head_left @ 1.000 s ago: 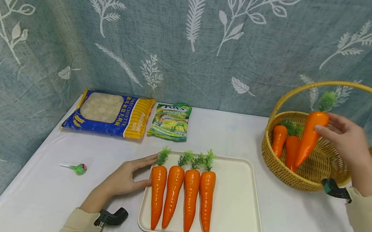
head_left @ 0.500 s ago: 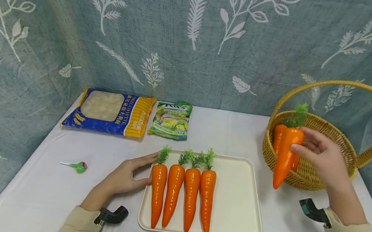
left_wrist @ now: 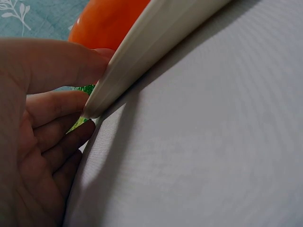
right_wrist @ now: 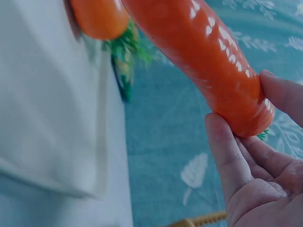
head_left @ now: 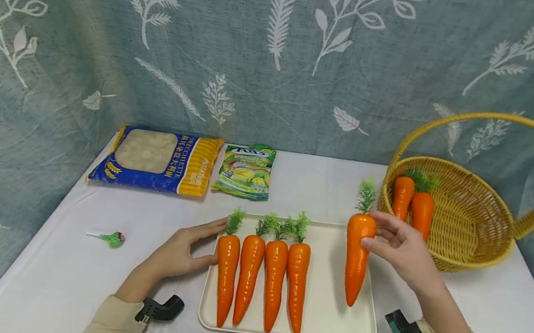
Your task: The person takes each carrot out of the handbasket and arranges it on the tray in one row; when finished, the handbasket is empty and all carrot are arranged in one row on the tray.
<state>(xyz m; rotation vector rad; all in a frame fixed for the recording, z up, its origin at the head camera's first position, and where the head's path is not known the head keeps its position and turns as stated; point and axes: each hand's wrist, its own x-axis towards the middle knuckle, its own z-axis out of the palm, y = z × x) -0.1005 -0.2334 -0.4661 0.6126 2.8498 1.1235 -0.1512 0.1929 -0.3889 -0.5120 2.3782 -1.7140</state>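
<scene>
My right hand (head_left: 402, 250) pinches an orange toy carrot (head_left: 357, 255) near its thick top, between thumb and fingers. Its green tuft points up and its tip hangs down over the right part of the cream tray (head_left: 323, 313). In the right wrist view the held carrot (right_wrist: 203, 56) slants across the top. On the tray's left half, several carrots (head_left: 272, 282) lie side by side, tufts away from me. My left hand (head_left: 181, 254) touches the tray's left edge near the far corner; in the left wrist view, thumb and fingertips meet the rim (left_wrist: 128, 56).
A wicker basket (head_left: 476, 221) with a tall handle stands at the right, holding two carrots (head_left: 422, 210) at its left side. Behind the tray lie a blue and yellow pasta bag (head_left: 154, 161) and a green candy bag (head_left: 245, 172). A lollipop (head_left: 115, 239) lies at the left.
My right hand has carried the carrot out of the basket, leftward and toward me, to above the tray's right part. The left hand and the tray have stayed put.
</scene>
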